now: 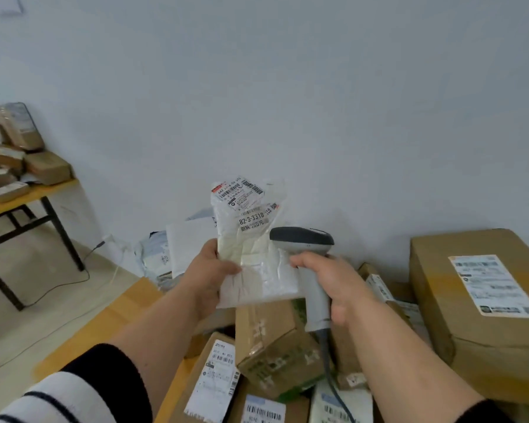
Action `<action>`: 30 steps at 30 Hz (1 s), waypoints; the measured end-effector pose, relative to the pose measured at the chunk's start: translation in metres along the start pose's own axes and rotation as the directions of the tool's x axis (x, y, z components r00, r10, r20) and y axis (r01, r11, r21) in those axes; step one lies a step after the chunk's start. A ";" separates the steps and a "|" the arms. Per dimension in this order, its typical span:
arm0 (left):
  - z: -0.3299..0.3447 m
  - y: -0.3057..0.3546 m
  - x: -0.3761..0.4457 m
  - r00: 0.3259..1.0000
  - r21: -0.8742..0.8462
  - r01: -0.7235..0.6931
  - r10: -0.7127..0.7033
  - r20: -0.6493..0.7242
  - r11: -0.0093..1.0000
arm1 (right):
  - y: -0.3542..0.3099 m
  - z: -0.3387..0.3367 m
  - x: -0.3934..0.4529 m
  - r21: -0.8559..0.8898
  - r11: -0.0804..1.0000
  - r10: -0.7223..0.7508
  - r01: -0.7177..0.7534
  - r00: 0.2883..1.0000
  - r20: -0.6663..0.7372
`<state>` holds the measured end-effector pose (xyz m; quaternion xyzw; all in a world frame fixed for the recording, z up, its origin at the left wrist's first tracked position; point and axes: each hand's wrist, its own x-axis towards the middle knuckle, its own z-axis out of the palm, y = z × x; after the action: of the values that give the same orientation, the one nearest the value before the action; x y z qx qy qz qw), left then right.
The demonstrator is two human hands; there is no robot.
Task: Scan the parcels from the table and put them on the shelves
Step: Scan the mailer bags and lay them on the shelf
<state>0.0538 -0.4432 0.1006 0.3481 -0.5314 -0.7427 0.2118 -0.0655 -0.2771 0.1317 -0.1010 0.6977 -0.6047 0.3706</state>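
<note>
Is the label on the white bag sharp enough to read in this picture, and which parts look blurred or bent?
Head view: the white bag held by the left hand shows a readable "82-3-3310"; smaller print is soft. The boxes on the far table at the left edge are blurred, and the wide lens tilts that table. Light is even and flat, with mild glare on the bag's plastic.

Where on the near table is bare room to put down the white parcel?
Bare orange wooden tabletop shows left of the brown cardboard boxes, under the left hand. The right side is crowded up to the large brown carton.
</note>
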 end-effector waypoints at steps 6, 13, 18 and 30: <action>0.077 -0.017 -0.089 0.998 -0.173 -0.058 0.063 0.023 0.983 | 0.018 -0.077 -0.100 -0.012 0.998 -0.070 0.069 0.996 -0.047; 0.147 -0.052 -0.168 0.987 -0.121 -0.021 0.039 0.155 0.992 | 0.053 -0.173 -0.200 -0.007 0.990 -0.140 0.144 0.950 -0.279; 0.178 -0.081 -0.200 0.966 0.086 -0.112 0.088 0.243 0.990 | 0.066 -0.205 -0.252 -0.153 0.967 -0.253 0.206 0.862 -0.439; 0.191 -0.106 -0.203 0.903 0.232 -0.192 0.079 0.423 0.954 | 0.071 -0.200 -0.283 -0.360 0.910 -0.362 0.204 0.813 -0.456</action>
<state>0.0542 -0.1447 0.0972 0.1720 -0.6824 -0.7036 0.0984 0.0283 0.0613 0.1768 -0.0940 0.8297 -0.5473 0.0566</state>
